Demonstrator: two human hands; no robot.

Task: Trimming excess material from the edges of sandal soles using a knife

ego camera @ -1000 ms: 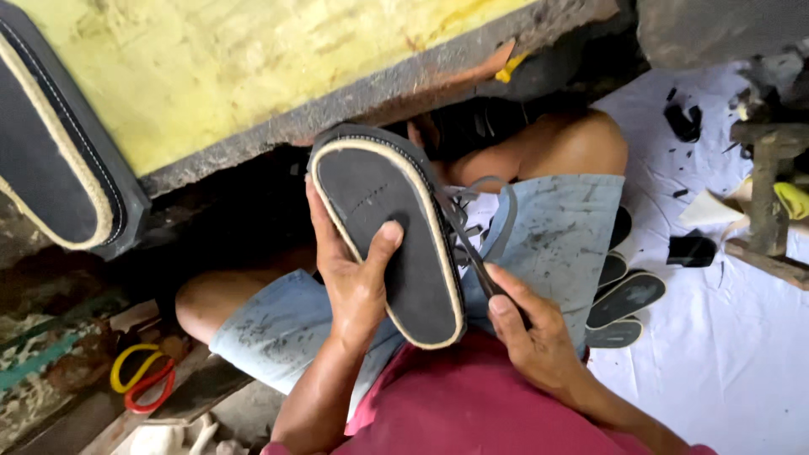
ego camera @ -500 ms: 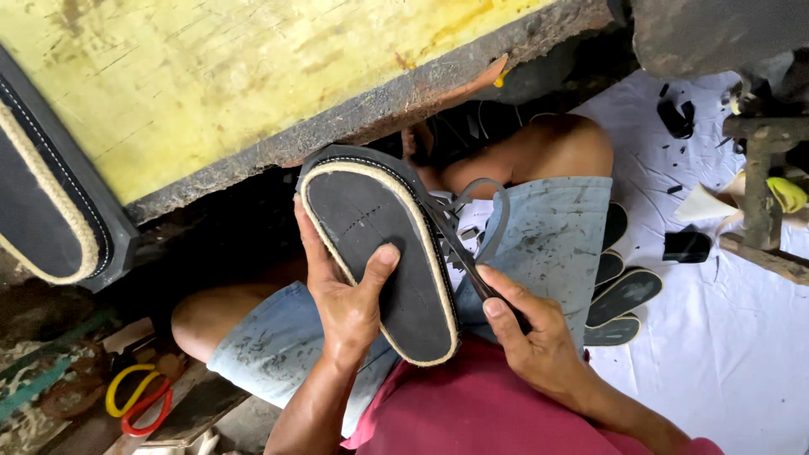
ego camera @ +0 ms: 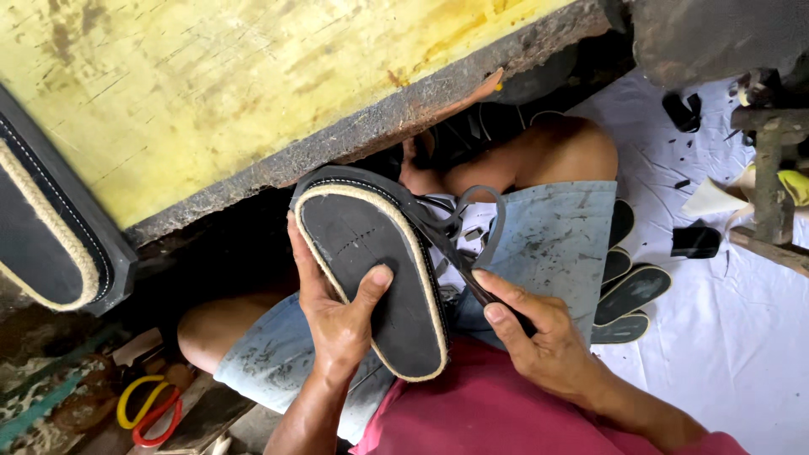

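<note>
Gripping a black sandal sole (ego camera: 371, 282) with a pale rope rim, the left hand (ego camera: 337, 324) has its fingers (ego camera: 302, 261) curled behind the edge and its thumb pressed on the tread. Just beside it, the right hand (ego camera: 539, 337) clenches its fingers (ego camera: 497, 291) around a dark knife handle (ego camera: 493, 295) laid against the sole's side, where black straps (ego camera: 472, 219) loop. Beyond the right fingers, more soles (ego camera: 628, 291) are stacked on a white sheet (ego camera: 725, 337). Past the left fingers lies a yellow table (ego camera: 211, 84); below them, red-and-yellow scissors (ego camera: 147, 409).

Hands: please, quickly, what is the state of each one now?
Left hand: closed on the black sandal sole, thumb pressed on its face.
Right hand: closed on a dark thin tool at the sole's edge.
</note>
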